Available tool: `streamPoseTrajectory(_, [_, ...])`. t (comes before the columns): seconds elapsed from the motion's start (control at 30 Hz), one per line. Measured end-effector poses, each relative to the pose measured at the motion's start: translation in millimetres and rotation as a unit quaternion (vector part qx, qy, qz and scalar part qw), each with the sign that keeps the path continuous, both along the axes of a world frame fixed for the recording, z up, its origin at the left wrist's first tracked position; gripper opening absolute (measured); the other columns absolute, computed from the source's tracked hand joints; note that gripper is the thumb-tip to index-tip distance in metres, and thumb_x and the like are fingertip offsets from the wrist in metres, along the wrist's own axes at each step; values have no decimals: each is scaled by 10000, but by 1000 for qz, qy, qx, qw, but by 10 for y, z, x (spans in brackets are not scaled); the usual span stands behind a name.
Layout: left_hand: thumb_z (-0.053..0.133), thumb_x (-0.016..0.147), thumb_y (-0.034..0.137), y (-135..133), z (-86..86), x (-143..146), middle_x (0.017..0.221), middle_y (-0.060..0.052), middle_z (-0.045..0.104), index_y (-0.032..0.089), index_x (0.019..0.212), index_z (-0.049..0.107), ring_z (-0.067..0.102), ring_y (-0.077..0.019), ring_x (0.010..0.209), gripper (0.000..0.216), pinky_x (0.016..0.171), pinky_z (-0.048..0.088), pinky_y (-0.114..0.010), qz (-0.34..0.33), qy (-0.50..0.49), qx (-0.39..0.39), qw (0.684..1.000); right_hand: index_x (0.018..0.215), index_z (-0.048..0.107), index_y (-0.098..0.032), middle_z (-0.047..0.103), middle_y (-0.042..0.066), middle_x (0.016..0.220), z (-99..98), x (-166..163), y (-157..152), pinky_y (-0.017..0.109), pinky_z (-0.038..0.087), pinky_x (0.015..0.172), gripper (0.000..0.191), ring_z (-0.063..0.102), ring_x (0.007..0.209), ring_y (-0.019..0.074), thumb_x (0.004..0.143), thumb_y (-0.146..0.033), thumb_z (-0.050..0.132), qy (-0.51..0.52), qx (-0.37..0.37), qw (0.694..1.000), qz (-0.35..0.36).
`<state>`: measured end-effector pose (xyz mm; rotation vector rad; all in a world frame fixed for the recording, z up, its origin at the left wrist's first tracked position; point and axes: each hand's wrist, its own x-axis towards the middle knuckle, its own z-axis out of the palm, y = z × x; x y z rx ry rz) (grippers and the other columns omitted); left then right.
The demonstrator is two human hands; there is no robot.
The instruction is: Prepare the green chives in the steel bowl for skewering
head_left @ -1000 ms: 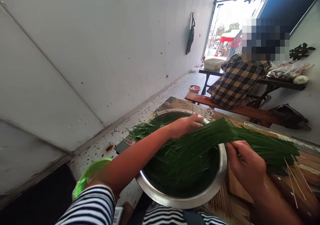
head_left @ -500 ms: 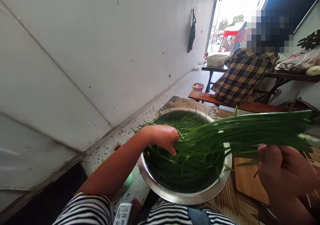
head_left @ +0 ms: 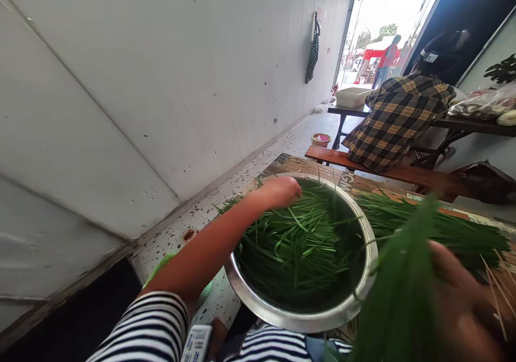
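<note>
A large steel bowl in front of me is full of long green chive-like leaves. My left hand reaches over the bowl's far left rim with its fingers curled down into the leaves. My right hand is close to the camera at the lower right, blurred, wrapped round a bundle of the same leaves that hangs down in front of the bowl's right side. More leaves lie in a heap on the wooden table to the right of the bowl.
Thin wooden skewers lie at the table's right edge. A person in a plaid shirt sits on a wooden bench behind the table. A white wall runs along the left. A small basket stands on the speckled floor.
My right hand has brought the leaf bundle from held out level over the table down and close to the camera. My left hand has moved from the bowl's middle to its far left rim.
</note>
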<state>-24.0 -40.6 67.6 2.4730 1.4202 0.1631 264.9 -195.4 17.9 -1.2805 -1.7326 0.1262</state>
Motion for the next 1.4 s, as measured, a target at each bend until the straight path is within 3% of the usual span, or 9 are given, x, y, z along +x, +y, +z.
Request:
streamPoseTrajectory(0.13, [558,704,194,176,-204,131,829,-43,706,206,855,742,616,-171,761,239,701,434,-230,-10,6,-12,1000,793,660,-234,681,33,695,123,-462,423,283,483,606,296,619,614,158,878,-395,426,-60,-5,997,58])
streamPoseTrajectory(0.3, [565,722,189,312,-413,189,880,-78,701,175,890,732,618,-193,823,237,751,449,-253,23,3,17,1000,803,658,-212,705,35,741,-111,-357,541,328,441,746,252,602,623,146,875,-327,445,-197,-11,979,46])
streamPoseTrajectory(0.47, [582,749,246,352,-538,239,932,-98,681,169,910,724,602,-211,906,228,839,438,-286,15,-4,56,998,809,659,-200,691,40,736,-183,-336,570,335,430,764,224,597,683,164,856,-326,479,-198,-6,979,39])
streamPoseTrajectory(0.53, [591,746,252,337,-544,264,958,-110,673,170,918,723,598,-225,929,232,853,432,-305,20,14,59,998,825,665,-209,692,32,748,-148,-344,567,297,459,692,237,611,693,163,853,-355,481,-155,-50,985,51])
streamPoseTrajectory(0.67, [586,756,293,292,-505,288,998,-118,670,183,950,715,598,-253,956,258,852,432,-338,56,33,45,997,890,673,-220,617,-24,540,-23,-362,571,244,419,460,303,544,474,132,867,-406,435,-107,-166,977,84])
streamPoseTrajectory(0.87, [553,765,239,324,-538,248,973,-115,683,160,945,712,610,-240,936,252,829,446,-325,70,3,28,997,740,672,-237,683,6,650,-11,-410,701,285,470,627,274,603,592,152,843,-361,451,-176,-78,980,54])
streamPoseTrajectory(0.97, [559,759,227,362,-567,213,946,-98,691,149,977,701,619,-210,884,272,792,460,-289,90,-49,6,995,724,654,-238,668,-1,621,-81,-390,749,300,469,703,266,605,642,157,851,-353,451,-194,-87,975,68])
streamPoseTrajectory(1.27, [539,743,140,368,-501,144,805,-57,707,115,1065,664,626,-142,717,347,719,469,-222,114,-150,-37,981,731,669,-229,645,7,579,-181,-338,781,311,455,736,297,599,759,188,853,-376,443,-212,-104,970,54])
streamPoseTrajectory(1.4, [578,742,198,356,-467,108,774,-52,705,106,1049,667,623,-131,673,332,648,463,-206,139,-172,-66,973,715,668,-225,614,7,538,-167,-356,781,306,443,746,310,588,743,183,858,-362,430,-206,-121,969,61])
